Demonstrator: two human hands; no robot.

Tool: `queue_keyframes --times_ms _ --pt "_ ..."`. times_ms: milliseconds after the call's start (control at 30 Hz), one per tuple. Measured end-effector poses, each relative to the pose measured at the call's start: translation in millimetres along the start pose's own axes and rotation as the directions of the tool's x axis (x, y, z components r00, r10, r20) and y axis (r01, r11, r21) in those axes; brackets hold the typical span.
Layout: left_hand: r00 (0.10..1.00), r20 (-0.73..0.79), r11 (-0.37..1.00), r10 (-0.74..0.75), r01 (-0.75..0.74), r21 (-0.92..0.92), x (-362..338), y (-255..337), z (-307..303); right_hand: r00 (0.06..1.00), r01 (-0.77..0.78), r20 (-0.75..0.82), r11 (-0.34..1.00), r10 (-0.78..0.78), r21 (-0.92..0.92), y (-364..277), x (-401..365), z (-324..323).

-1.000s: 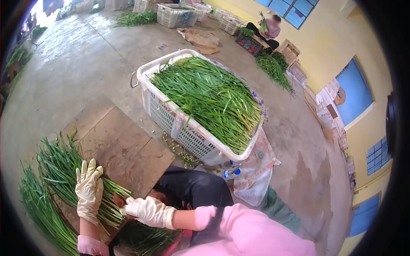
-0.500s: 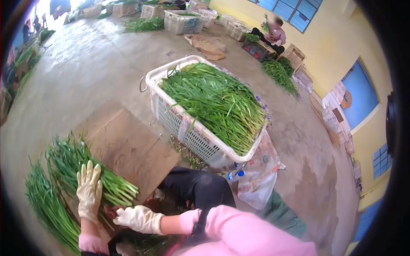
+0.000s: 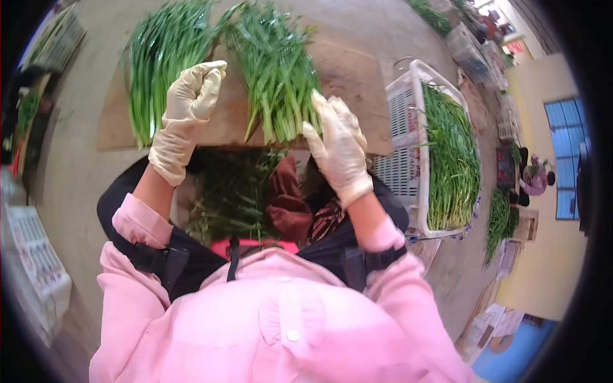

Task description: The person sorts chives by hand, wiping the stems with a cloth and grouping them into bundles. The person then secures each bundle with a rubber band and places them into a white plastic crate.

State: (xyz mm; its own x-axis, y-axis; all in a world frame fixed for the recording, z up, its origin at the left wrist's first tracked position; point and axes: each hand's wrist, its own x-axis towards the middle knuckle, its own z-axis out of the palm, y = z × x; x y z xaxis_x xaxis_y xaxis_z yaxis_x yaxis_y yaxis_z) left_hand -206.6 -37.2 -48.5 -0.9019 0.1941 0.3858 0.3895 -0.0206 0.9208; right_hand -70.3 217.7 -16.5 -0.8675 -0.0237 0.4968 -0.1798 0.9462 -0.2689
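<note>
Two bunches of long green stalks lie on a brown board in front of me. My left hand (image 3: 191,96), in a cream glove, hovers by the left bunch (image 3: 163,54) with its fingers curled; whether something small is in them is hidden. At the lower right of the right bunch (image 3: 271,76), my gloved right hand (image 3: 337,137) has its fingers apart and nothing held. The board (image 3: 351,83) shows bare wood-coloured surface between and beside the bunches. Loose green leaves (image 3: 230,191) and a dark red cloth (image 3: 287,198) lie below the board, between my knees.
A white plastic crate (image 3: 418,159) full of green stalks (image 3: 447,153) stands right of the board. Farther right, a person (image 3: 536,179) sits by the wall near a heap of greens (image 3: 498,217). More crates stand at the upper right and upper left.
The view has swung down and left over the board. My left hand has lifted from the bunch and curled its fingers; my right hand has moved beside the stalk ends and opened.
</note>
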Motion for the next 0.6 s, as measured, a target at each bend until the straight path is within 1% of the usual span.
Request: queue_keyframes --times_ms 33,67,100,133,200,233,267,300,333,367,467,500,533,600 --pt "0.997 -0.029 0.996 -0.07 0.068 -0.059 -15.6 3.8 -6.7 0.995 -0.026 0.096 0.999 0.029 -0.037 -7.7 7.3 10.7" --pt "0.989 -0.046 0.984 -0.138 0.131 -0.123 -27.0 8.4 -11.6 0.98 0.018 0.197 0.998 -0.005 -0.065 -5.6 11.7 29.6" --pt "0.963 -0.094 0.958 -0.253 0.235 -0.166 -54.2 15.9 -19.2 0.967 0.075 0.253 0.988 -0.039 -0.132 5.9 1.6 58.1" --pt "0.958 -0.074 0.949 -0.278 0.263 -0.172 -66.3 13.8 -25.2 0.954 0.145 0.289 0.969 -0.083 -0.201 22.9 1.1 74.1" --pt "0.945 -0.044 0.933 -0.325 0.312 -0.18 -84.3 5.6 -36.7 0.953 0.041 0.303 0.973 0.031 -0.228 33.4 5.7 63.4" --pt "0.933 -0.025 0.917 -0.358 0.346 -0.196 -90.5 3.6 -37.3 0.95 -0.005 0.294 0.943 0.109 -0.332 38.9 9.2 57.8" --pt "0.92 -0.014 0.904 -0.392 0.382 -0.193 -95.9 3.8 -37.3 0.898 -0.15 0.347 0.929 0.271 -0.338 17.9 23.3 29.5" --pt "0.907 -0.001 0.89 -0.421 0.414 -0.19 -98.8 4.0 -36.0 0.971 -0.111 0.155 0.923 0.179 -0.369 33.3 16.2 40.1" --pt "0.892 0.014 0.875 -0.451 0.445 -0.189 -100.2 2.0 -34.1 0.997 -0.081 -0.039 0.909 0.071 -0.409 48.6 8.8 51.2" --pt "0.887 0.037 0.868 -0.46 0.458 -0.193 -101.3 -2.7 -31.7 0.989 -0.003 -0.137 0.938 -0.047 -0.346 34.5 16.6 37.4" --pt "0.842 0.067 0.813 -0.535 0.534 -0.233 -100.4 4.7 -17.9 0.998 -0.05 0.029 0.997 0.051 -0.053 6.8 7.2 35.9" --pt "0.847 0.091 0.818 -0.524 0.53 -0.222 -100.0 3.5 -15.0 0.994 -0.065 0.078 0.982 0.08 -0.175 1.5 1.3 43.6" --pt "0.837 0.125 0.809 -0.533 0.547 -0.215 -99.8 1.3 -12.4 0.946 -0.103 0.268 0.952 0.183 -0.288 -3.6 0.7 48.9" --pt "0.813 0.193 0.792 -0.549 0.58 -0.192 -100.6 -4.1 -6.8 0.927 -0.07 0.32 0.927 0.198 -0.368 -12.3 -0.8 63.5"
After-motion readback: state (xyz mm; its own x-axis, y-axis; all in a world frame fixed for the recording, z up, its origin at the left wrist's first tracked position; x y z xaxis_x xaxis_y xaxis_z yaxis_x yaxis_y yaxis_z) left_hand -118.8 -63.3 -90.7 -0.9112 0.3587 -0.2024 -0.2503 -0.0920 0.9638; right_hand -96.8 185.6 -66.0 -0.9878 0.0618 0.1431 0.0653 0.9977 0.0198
